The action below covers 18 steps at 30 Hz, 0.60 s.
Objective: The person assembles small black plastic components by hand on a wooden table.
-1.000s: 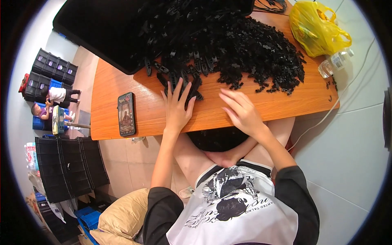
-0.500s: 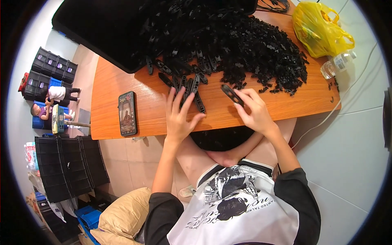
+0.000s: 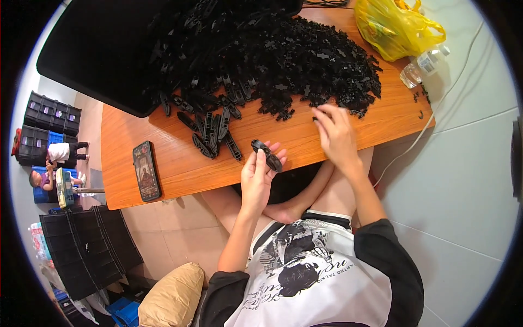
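My left hand (image 3: 257,177) is closed on a long black plastic piece (image 3: 268,156) with pointed ends and an opening in it, held just above the table's near edge. My right hand (image 3: 339,137) is at the front edge of a heap of small black plastic parts (image 3: 332,60), thumb and fingers pinched together. A tiny dark part (image 3: 315,119) shows at its fingertips. Left of the hands lies a loose cluster of long black plastic pieces (image 3: 210,131), like the one in my left hand.
A phone (image 3: 147,170) lies on the wooden table (image 3: 122,147) at the left. A large black bin (image 3: 103,60) stands at the back left. On the far right are a yellow plastic bag (image 3: 395,30) and a clear bottle (image 3: 422,66). Two people (image 3: 57,158) are farther off at left.
The long black piece has passed from my right hand to my left. My left hand has left the cluster; my right has reached the small-parts heap. The whole view has shifted.
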Motion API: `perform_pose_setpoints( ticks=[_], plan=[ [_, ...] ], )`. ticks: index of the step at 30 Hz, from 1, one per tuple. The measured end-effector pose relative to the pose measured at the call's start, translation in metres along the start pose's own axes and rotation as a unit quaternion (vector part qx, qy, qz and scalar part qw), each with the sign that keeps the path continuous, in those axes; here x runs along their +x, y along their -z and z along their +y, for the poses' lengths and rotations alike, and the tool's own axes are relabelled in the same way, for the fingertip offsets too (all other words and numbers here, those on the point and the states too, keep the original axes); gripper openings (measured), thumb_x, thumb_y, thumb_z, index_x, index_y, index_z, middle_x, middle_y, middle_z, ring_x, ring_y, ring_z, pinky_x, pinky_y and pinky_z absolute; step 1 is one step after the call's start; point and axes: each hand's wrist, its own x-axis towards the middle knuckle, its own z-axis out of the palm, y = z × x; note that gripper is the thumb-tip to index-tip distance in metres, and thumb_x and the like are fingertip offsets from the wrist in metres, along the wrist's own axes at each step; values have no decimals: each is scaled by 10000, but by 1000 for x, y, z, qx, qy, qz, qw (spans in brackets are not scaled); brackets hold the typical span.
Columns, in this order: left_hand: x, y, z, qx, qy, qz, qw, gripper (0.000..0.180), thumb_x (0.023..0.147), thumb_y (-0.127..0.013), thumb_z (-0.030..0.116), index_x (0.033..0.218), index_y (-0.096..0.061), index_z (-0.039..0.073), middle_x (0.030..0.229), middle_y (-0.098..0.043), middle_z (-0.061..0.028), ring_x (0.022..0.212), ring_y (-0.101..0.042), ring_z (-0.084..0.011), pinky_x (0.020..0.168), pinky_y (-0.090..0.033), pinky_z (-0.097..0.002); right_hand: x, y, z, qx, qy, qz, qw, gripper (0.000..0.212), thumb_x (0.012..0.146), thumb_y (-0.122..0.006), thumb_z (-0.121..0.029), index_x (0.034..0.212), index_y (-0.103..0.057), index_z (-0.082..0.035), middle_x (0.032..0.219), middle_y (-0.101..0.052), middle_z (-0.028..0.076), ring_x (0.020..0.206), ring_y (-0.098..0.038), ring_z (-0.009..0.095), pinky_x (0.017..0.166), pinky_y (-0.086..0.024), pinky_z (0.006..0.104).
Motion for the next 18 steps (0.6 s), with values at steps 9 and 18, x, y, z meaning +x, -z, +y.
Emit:
perform_pose_setpoints(
  ticks=[9, 18],
  plan=[
    [-4, -1, -8, -78, 44, -17, 996, 449, 950, -440, 264, 1291, -374, -20, 1158, -526, -105, 1077, -541, -219, 945, -466, -351, -8, 7, -9, 172, -65, -51, 982, 199, 751, -632, 3, 943, -653, -48, 876, -619, 52, 814, -584, 178, 721, -468, 284],
    [-10, -9, -13, -54, -4, -11, 998, 434, 944, -474, 196, 1323, -378, 7, 1187, -523, -80, 1080, -521, -156, 917, -450, -298, -33, -8, -72, 616, -298, -73, 725, 137, 818, -611, 31, 954, -620, 37, 954, -605, 56, 878, -582, 105, 787, -477, 229]
  ],
)
